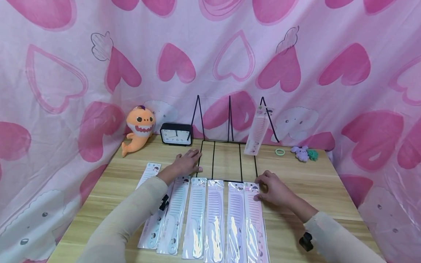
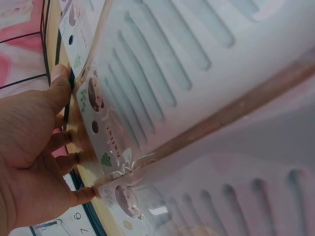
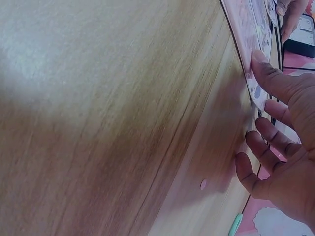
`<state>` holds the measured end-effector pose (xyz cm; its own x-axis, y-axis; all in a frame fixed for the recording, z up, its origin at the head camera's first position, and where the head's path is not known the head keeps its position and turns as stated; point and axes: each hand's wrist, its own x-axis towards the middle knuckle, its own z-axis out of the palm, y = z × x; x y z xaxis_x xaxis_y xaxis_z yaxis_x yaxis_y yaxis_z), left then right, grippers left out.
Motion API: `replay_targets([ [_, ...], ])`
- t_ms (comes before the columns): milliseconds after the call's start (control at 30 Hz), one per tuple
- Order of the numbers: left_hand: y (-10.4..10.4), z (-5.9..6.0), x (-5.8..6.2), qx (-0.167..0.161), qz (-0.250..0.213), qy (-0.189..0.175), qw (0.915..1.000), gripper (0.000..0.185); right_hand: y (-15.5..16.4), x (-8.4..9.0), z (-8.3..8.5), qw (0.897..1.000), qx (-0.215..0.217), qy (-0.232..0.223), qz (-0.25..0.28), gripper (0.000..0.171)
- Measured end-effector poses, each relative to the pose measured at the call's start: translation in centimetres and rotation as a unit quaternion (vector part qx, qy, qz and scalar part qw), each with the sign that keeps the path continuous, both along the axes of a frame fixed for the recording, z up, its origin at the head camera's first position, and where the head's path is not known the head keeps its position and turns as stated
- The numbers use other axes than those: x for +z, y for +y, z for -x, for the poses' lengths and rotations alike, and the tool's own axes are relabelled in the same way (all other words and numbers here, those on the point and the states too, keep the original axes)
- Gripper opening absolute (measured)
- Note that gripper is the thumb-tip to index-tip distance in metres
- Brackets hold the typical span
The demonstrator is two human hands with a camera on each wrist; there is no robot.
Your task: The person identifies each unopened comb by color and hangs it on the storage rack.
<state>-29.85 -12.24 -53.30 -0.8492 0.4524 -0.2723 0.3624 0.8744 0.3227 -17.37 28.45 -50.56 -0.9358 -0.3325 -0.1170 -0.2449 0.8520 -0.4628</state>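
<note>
hands at the head of a row of packaged combs

left hand [image 1: 186,164] lies flat on the wooden table [image 1: 312,190] by the wire rack [image 1: 227,160], fingers fairly straight and loosely spread, holding nothing, their tips by the top edge of a pale blue packaged comb [image 1: 175,213]. more combs lie side by side to its right. right hand [image 1: 273,189] rests with bent fingers on the top of the rightmost pink comb [image 1: 254,219], thumb on its edge.

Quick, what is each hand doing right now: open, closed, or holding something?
Left hand: open, fingers straight, resting flat on the table by the wire rack.
Right hand: open, fingertips touching the top of the rightmost packaged comb.
</note>
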Motion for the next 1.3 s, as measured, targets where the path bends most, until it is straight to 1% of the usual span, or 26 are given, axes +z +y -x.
replay_targets([
  [67, 0.0, -0.2, 0.2, -0.001, -0.001, 0.003, 1.0, 0.088, -0.1, 0.0, 0.0, 1.0, -0.002, -0.003, 0.004, 0.048],
  [267, 0.5, -1.6, 2.4, -0.003, 0.009, 0.004, 0.9999, 0.083, -0.3, -0.1, -0.1, 1.0, 0.002, -0.003, 0.019, 0.048],
  [333, 0.6, -1.8, 2.7, -0.003, 0.016, 0.007, 0.9998, 0.083, -0.3, -0.1, -0.2, 1.0, 0.003, -0.001, 0.027, 0.047],
  [367, 0.6, -1.7, 2.6, -0.001, 0.018, 0.006, 0.9998, 0.084, -0.3, -0.1, -0.2, 0.999, 0.005, -0.001, 0.033, 0.046],
  [467, 0.4, -1.0, 1.4, 0.004, 0.014, 0.002, 0.9999, 0.087, -0.4, -0.2, -0.3, 0.999, 0.01, 0.0, 0.05, 0.044],
  [500, 0.4, -0.9, 1.4, 0.005, 0.012, -0.001, 0.9999, 0.087, -0.4, -0.2, -0.3, 0.998, 0.01, -0.002, 0.055, 0.043],
  [533, 0.3, -0.7, 1.1, 0.004, 0.008, -0.001, 1.0, 0.088, -0.4, -0.2, -0.3, 0.998, 0.009, -0.004, 0.059, 0.043],
  [567, 0.2, -0.6, 1.0, 0.005, 0.005, -0.004, 1.0, 0.088, -0.4, -0.2, -0.4, 0.998, 0.009, -0.005, 0.063, 0.043],
  [633, 0.2, -0.8, 1.3, 0.001, 0.005, 0.0, 1.0, 0.088, -0.5, -0.2, -0.4, 0.998, 0.008, -0.008, 0.067, 0.043],
  [700, 0.3, -1.1, 1.7, 0.002, -0.001, -0.004, 1.0, 0.087, -0.5, -0.3, -0.5, 0.998, 0.005, -0.011, 0.069, 0.043],
  [733, 0.2, -0.9, 1.4, 0.001, -0.003, -0.001, 1.0, 0.088, -0.5, -0.2, -0.5, 0.997, 0.004, -0.012, 0.072, 0.043],
  [833, 0.2, -1.0, 1.5, 0.002, -0.004, 0.001, 1.0, 0.088, -0.5, -0.3, -0.5, 0.997, 0.005, -0.01, 0.078, 0.044],
  [933, 0.4, -1.3, 2.2, 0.001, 0.002, 0.004, 1.0, 0.085, -0.4, -0.2, -0.6, 0.996, 0.005, -0.015, 0.089, 0.045],
  [1000, 0.6, -1.9, 3.0, 0.001, 0.01, 0.005, 0.9999, 0.082, -0.3, -0.2, -0.6, 0.995, 0.005, -0.018, 0.094, 0.046],
  [1133, 0.6, -2.2, 3.1, -0.001, 0.02, 0.017, 0.9997, 0.08, 0.0, 0.0, -0.6, 0.994, -0.004, -0.029, 0.106, 0.05],
  [1300, 0.7, -2.3, 3.3, 0.0, 0.022, 0.016, 0.9996, 0.081, 0.5, 0.3, -0.4, 0.993, -0.016, -0.03, 0.113, 0.052],
])
